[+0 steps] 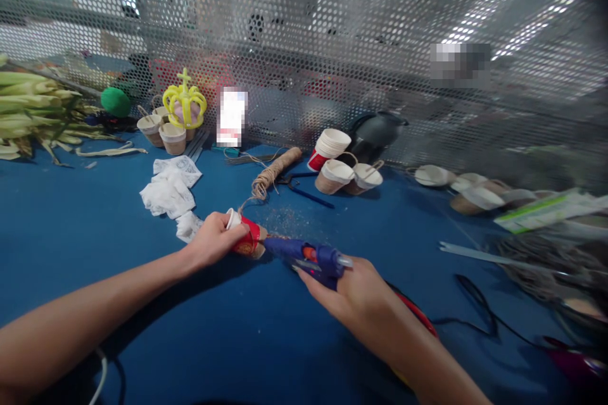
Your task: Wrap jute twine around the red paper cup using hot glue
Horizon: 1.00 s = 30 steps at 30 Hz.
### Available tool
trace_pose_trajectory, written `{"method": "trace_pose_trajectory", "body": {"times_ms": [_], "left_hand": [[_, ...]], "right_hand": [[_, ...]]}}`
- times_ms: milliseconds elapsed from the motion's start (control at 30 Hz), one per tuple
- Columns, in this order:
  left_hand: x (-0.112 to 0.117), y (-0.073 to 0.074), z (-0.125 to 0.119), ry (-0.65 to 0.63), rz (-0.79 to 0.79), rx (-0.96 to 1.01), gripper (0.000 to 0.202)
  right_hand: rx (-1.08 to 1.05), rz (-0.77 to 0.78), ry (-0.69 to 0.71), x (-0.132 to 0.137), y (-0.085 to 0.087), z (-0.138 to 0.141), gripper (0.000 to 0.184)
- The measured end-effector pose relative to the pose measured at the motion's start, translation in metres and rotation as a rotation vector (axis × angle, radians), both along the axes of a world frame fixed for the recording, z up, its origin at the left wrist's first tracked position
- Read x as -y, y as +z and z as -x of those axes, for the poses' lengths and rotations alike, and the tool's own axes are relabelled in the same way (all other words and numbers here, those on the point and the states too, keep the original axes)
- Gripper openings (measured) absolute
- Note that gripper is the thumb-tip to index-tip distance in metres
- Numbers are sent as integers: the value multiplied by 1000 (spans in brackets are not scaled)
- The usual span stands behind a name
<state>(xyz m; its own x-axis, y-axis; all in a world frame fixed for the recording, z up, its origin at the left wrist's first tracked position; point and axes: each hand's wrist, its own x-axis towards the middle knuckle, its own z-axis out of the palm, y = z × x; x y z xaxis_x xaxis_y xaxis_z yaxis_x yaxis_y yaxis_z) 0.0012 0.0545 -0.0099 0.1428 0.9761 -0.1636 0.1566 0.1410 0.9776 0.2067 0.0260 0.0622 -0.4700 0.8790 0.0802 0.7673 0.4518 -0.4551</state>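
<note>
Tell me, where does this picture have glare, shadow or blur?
Head view: bright streaks show upper right, through the perforated screen; head view: a dark shadow lies beside the left forearm on the blue table; head view: the cups at far right look smeared, while the red cup in the left hand is clearer.

A flat blue tabletop (pixel 190 335) carries pale yellow-green leafy stalks (pixel 33 107) at far left, with crumpled white tissues (pixel 168 190) nearer. Toward the far middle lie a long brown twine bundle (pixel 278 169) and blue-handled pliers (pixel 311 197); to their right stand round brown-and-white cups (pixel 331 183).
</note>
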Motion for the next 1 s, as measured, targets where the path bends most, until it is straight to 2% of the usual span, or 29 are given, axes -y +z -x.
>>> {"method": "trace_pose_trajectory", "body": {"times_ms": [267, 467, 800, 1000], "left_hand": [[1, 2, -2, -11, -13, 27, 25], [3, 3, -1, -19, -32, -57, 26], [8, -5, -1, -17, -111, -126, 22], [8, -2, -1, -21, -115, -139, 23]], "right_hand": [[-11, 42, 7, -1, 2, 1, 14], [54, -21, -50, -7, -2, -1, 21], [77, -35, -90, -13, -9, 1, 27], [84, -42, -75, -13, -4, 3, 24]]}}
